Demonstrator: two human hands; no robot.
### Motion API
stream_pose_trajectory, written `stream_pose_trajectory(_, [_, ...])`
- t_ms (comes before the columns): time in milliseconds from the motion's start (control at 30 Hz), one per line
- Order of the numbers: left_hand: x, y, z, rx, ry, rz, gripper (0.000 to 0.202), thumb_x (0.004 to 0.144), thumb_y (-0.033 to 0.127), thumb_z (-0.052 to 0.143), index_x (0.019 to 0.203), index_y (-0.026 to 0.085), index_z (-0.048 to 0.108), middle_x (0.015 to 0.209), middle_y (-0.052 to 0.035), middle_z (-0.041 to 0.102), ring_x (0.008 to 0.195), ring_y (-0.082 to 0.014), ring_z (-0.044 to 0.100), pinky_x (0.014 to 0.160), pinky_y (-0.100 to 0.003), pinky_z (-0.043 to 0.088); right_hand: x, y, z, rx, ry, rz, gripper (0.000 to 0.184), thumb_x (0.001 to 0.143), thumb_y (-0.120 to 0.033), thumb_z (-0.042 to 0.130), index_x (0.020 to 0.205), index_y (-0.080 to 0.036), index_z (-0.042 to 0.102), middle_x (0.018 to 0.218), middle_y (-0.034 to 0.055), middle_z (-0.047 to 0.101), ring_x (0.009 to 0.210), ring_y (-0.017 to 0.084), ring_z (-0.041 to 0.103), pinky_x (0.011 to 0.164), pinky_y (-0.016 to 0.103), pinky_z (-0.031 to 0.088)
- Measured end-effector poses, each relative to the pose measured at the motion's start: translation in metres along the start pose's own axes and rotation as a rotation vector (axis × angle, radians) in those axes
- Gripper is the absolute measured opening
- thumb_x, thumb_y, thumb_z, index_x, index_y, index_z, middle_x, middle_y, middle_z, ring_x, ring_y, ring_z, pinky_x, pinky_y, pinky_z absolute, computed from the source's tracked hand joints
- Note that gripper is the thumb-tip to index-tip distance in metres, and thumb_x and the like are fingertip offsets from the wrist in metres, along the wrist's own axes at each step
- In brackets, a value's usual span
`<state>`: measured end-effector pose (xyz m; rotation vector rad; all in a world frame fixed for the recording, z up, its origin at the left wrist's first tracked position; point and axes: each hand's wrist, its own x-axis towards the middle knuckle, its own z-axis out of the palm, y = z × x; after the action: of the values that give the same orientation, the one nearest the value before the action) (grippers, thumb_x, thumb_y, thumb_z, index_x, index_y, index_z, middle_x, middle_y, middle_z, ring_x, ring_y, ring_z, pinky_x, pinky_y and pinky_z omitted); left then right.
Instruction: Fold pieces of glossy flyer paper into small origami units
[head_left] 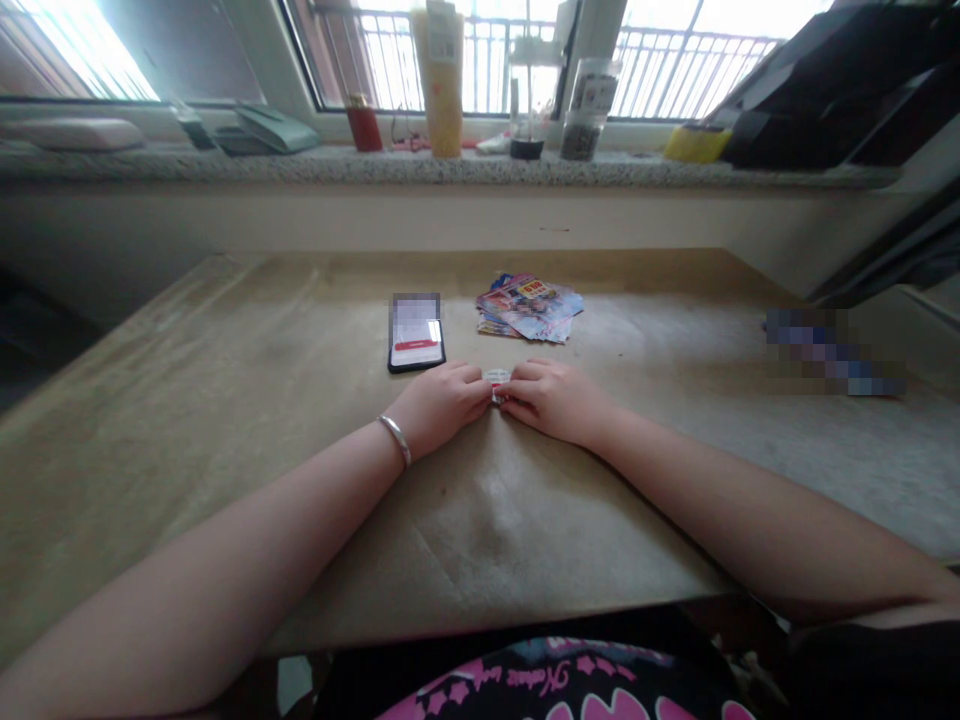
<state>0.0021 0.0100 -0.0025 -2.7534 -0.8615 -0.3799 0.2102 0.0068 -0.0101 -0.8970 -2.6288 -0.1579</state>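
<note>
Both hands meet over the middle of the table around a small white piece with red on it, perhaps paper or a wrapper; its kind is too small to make out. My left hand, with a silver bangle on the wrist, has its fingers closed on the left side of the piece. From the right, my right hand pinches the other side. The fingers hide much of it. Just beyond my left hand lies a phone with a lit screen. A fanned pile of colourful printed cards rests beyond the hands.
The table has a pale brown cover. A blurred-out long item lies at its right side. Along the granite sill stand a yellow bottle, a red bottle, a jar and a black object.
</note>
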Motion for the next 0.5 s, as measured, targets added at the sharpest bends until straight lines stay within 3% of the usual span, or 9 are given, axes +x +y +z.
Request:
stream_pose_trajectory(233, [0.0004, -0.002, 0.0012, -0.074, 0.038, -0.047, 0.019, 0.09, 0.023, 0.052, 0.076, 0.015, 0.064, 0.071, -0.0027, 0.059, 0.065, -0.0136, 0.051, 0.061, -0.024, 0.038, 0.0011, -0.002, -0.001, 0.083, 0.006, 0.069, 0.027, 0.091, -0.033, 0.049, 0.089, -0.018, 0.071, 0.083, 0.0068, 0.063, 0.078, 0.017, 0.055, 0.071, 0.027, 0.04])
stream_pose_trajectory(500, [0.0006, -0.0028, 0.0013, -0.08, 0.037, -0.069, 0.019, 0.088, 0.023, 0.054, 0.075, 0.016, 0.065, 0.071, -0.0021, 0.06, 0.064, -0.0134, 0.052, 0.061, -0.025, 0.038, 0.0029, -0.0075, -0.0025, -0.082, -0.026, 0.049, 0.03, 0.093, -0.032, 0.045, 0.084, -0.015, 0.068, 0.081, 0.0084, 0.063, 0.075, 0.017, 0.053, 0.065, 0.028, 0.036])
